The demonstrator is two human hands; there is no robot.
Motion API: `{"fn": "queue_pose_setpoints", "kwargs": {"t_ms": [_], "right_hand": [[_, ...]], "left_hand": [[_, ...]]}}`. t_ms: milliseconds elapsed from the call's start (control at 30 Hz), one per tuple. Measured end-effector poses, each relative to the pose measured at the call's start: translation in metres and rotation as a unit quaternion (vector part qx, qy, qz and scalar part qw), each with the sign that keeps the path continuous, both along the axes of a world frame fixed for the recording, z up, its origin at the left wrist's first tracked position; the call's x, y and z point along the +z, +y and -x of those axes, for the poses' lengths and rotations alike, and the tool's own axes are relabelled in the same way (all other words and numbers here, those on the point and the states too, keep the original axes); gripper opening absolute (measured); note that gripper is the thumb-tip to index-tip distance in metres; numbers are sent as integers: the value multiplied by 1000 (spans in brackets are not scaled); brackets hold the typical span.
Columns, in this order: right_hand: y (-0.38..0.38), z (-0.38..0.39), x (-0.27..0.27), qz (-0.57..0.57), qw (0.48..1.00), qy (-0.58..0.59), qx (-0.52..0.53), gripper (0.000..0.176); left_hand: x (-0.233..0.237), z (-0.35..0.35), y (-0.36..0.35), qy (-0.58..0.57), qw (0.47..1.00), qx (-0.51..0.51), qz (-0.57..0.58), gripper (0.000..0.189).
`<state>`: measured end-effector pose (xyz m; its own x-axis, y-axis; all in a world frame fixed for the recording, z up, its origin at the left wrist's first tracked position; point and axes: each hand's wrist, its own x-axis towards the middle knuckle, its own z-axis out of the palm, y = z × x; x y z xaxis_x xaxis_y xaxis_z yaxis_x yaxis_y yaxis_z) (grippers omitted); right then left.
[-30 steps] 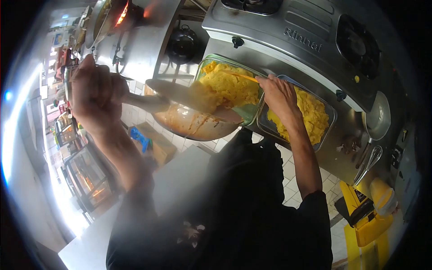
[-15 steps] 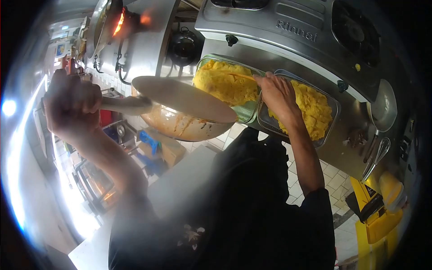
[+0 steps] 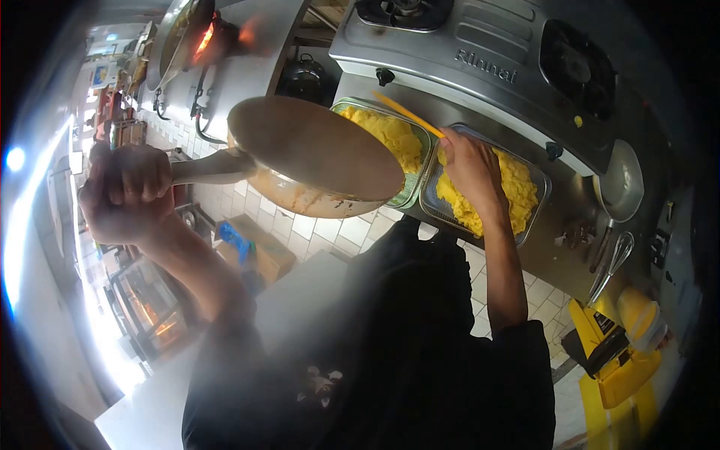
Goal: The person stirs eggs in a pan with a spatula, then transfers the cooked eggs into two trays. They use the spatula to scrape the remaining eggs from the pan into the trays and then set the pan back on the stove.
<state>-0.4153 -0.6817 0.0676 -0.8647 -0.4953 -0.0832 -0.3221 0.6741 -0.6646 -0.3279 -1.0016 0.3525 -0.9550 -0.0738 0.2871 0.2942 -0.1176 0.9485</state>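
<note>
My left hand [image 3: 131, 187] is closed round the handle of a pan [image 3: 319, 161], which is tilted beside the left tray; brown residue marks its outer side. In my right hand [image 3: 472, 169] are orange-yellow chopsticks [image 3: 405, 112], a thin stick shape pointing up and left over the left tray. Yellow cooked egg [image 3: 386, 135] lies in the left glass tray [image 3: 411, 196], partly hidden by the pan. More yellow egg [image 3: 521, 187] fills the right tray [image 3: 546, 184], beneath my right hand.
A Rinnai stove [image 3: 480, 45] stands behind the trays. Flames [image 3: 204, 39] burn under another pan [image 3: 166, 45] at upper left. On the right are a ladle [image 3: 621, 180], a whisk [image 3: 619, 255] and a yellow object [image 3: 626, 371]. A cardboard box [image 3: 266, 251] sits below.
The pan has risen slightly and shifted right. My right hand has lifted the chopsticks off the egg, their tips now higher and further left. The view has shifted a little.
</note>
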Motion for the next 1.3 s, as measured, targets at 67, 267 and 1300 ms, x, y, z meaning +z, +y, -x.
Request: {"fn": "queue_pose_setpoints", "kwargs": {"t_ms": [67,267,1300], "right_hand": [[8,-7,13,21,998,-39,-45,25],[45,-30,40,71,984,-131,-94,28],[228,-263,30,145,862,-96,-477,26]], "left_hand": [[-1,-10,-2,19,999,-13,-26,23],[-18,-34,3,102,989,1,-106,22],[-237,276,332,363,809,123,-446,28]]}}
